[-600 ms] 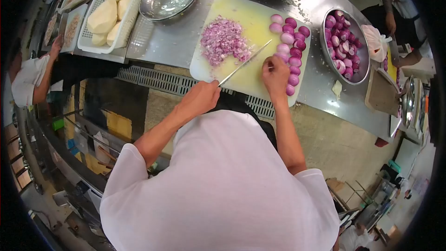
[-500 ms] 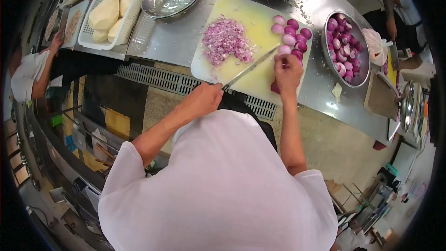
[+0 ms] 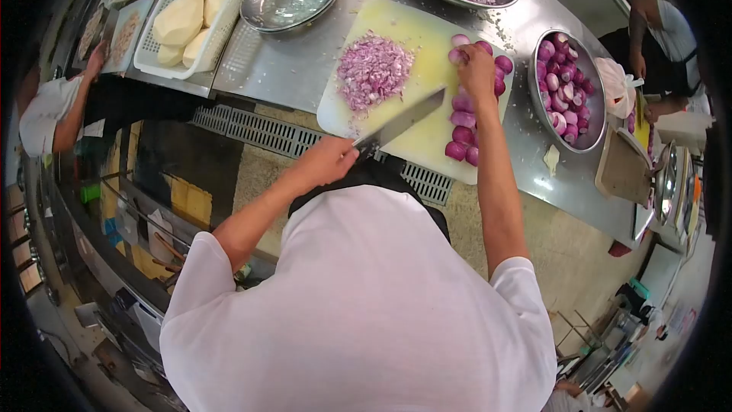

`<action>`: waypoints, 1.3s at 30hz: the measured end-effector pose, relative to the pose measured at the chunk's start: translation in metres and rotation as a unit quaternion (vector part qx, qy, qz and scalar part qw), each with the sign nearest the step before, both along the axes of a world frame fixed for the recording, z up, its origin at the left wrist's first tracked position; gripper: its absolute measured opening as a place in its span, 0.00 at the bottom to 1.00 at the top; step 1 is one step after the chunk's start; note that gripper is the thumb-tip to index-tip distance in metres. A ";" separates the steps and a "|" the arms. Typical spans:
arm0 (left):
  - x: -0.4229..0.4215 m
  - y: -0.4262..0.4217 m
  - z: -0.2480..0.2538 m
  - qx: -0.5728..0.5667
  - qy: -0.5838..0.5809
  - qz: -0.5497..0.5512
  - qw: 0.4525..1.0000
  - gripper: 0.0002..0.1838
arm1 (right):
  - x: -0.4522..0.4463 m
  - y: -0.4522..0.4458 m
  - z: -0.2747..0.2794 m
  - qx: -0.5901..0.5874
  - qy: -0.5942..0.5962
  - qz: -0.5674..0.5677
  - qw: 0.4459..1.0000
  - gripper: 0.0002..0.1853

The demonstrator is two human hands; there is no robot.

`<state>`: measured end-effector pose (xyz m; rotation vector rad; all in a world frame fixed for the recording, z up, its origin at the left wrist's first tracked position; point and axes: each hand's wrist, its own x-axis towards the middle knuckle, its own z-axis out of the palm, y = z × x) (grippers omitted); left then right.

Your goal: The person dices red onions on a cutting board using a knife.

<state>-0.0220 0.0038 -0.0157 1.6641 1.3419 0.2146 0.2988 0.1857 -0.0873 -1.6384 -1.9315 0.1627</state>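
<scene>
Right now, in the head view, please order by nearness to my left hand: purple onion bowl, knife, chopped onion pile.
1. Knife, held in your left hand.
2. Chopped onion pile, on the board's left.
3. Purple onion bowl, right of the board.

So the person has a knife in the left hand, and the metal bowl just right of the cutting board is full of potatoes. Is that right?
Not quite: the contents are wrong. The head view shows the metal bowl right of the cutting board full of red onions. The knife is indeed in the left hand.
</scene>
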 end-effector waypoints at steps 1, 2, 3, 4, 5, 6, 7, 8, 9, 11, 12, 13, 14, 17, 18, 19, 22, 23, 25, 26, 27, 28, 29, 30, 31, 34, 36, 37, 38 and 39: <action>-0.003 0.004 0.001 -0.115 0.000 0.062 0.991 0.14 | -0.001 -0.001 -0.001 0.012 0.013 0.008 1.000 0.12; -0.009 0.008 -0.011 -0.042 0.012 0.064 0.997 0.14 | -0.003 -0.003 -0.003 0.023 0.025 0.018 0.999 0.12; -0.007 0.011 -0.003 -0.044 0.011 0.068 0.997 0.14 | -0.007 -0.009 -0.002 0.021 0.024 0.023 0.999 0.12; -0.004 0.015 0.014 -0.020 0.009 0.096 0.995 0.14 | -0.013 -0.019 0.000 -0.018 0.038 0.032 0.999 0.11; -0.001 0.019 0.024 0.006 0.005 0.123 0.992 0.14 | -0.018 -0.028 0.003 -0.055 0.050 0.041 0.996 0.11; -0.001 0.018 0.018 0.144 0.033 0.073 0.986 0.12 | -0.025 -0.036 0.005 -0.053 0.049 0.041 0.997 0.11; 0.003 0.015 0.016 0.144 0.032 0.074 0.986 0.12 | -0.036 -0.047 0.005 -0.085 0.076 0.054 0.992 0.11; 0.010 0.012 0.016 0.157 0.029 0.076 0.984 0.11 | -0.047 -0.058 0.004 -0.117 0.104 0.066 0.986 0.10; 0.015 0.011 0.014 0.170 0.026 0.077 0.982 0.10 | -0.058 -0.068 0.009 -0.118 0.104 0.066 0.985 0.10; 0.020 0.014 -0.006 0.165 0.042 0.062 0.983 0.09 | -0.075 -0.085 0.020 -0.126 0.084 0.071 0.986 0.10; 0.024 0.017 -0.001 0.163 0.057 0.047 0.984 0.09 | -0.079 -0.089 0.020 -0.121 0.074 0.070 0.988 0.10; 0.025 0.018 0.006 0.165 0.056 0.043 0.984 0.09 | -0.082 -0.088 0.020 -0.118 0.074 0.065 0.988 0.10; 0.027 0.013 0.016 0.154 0.056 0.045 0.985 0.09 | -0.082 -0.089 0.021 -0.101 0.058 0.067 0.991 0.10; 0.024 0.008 -0.005 0.164 0.063 0.036 0.984 0.09 | -0.084 -0.093 0.021 -0.090 0.034 0.059 0.994 0.09; 0.025 0.008 -0.003 0.186 0.064 0.029 0.980 0.09 | -0.085 -0.095 0.020 -0.093 0.020 0.050 0.994 0.09; 0.024 0.006 0.002 0.186 0.064 0.027 0.980 0.09 | -0.086 -0.097 0.020 -0.094 0.020 0.049 0.994 0.09; 0.025 0.002 0.015 0.137 0.068 0.024 0.988 0.09 | -0.083 -0.101 0.019 -0.079 0.045 0.051 0.995 0.09; 0.025 0.002 0.011 0.142 0.073 0.027 0.987 0.10 | -0.084 -0.100 0.019 -0.075 0.044 0.046 0.995 0.09; 0.021 0.001 0.007 0.144 0.080 0.028 0.986 0.10 | -0.088 -0.102 0.018 -0.072 0.046 0.040 0.996 0.09; 0.019 0.002 0.006 0.137 0.086 0.020 0.987 0.10 | -0.088 -0.103 0.019 -0.070 0.045 0.044 0.996 0.09; 0.020 0.006 0.005 0.133 0.090 0.009 0.987 0.10 | -0.086 -0.102 0.020 -0.065 0.043 0.045 0.996 0.09; 0.023 0.004 0.007 0.132 0.088 0.007 0.987 0.10 | -0.083 -0.103 0.019 -0.066 0.041 0.042 0.996 0.09; 0.026 -0.002 0.011 0.136 0.071 0.022 0.988 0.10 | -0.083 -0.105 0.015 -0.066 0.048 0.035 0.996 0.09; 0.025 -0.002 0.014 0.144 0.057 0.038 0.987 0.09 | -0.087 -0.102 0.016 -0.062 0.057 0.031 0.996 0.09; 0.022 0.001 0.011 0.145 0.061 0.038 0.987 0.09 | -0.090 -0.101 0.016 -0.061 0.061 0.032 0.996 0.09; 0.024 0.008 0.008 0.138 0.077 0.008 0.987 0.08 | -0.086 -0.103 0.016 -0.039 0.048 0.030 0.998 0.09; 0.024 0.002 0.020 0.115 0.079 0.015 0.990 0.11 | -0.086 -0.104 0.011 -0.024 0.061 0.038 0.997 0.08; 0.021 0.003 0.012 0.117 0.082 0.017 0.990 0.11 | -0.088 -0.102 0.012 -0.023 0.064 0.040 0.997 0.08; 0.018 0.004 -0.003 0.131 0.095 0.011 0.987 0.11 | -0.088 -0.103 0.012 -0.023 0.074 0.038 0.996 0.08; 0.021 0.004 0.000 0.143 0.104 0.004 0.984 0.11 | -0.088 -0.106 0.012 -0.026 0.081 0.035 0.996 0.07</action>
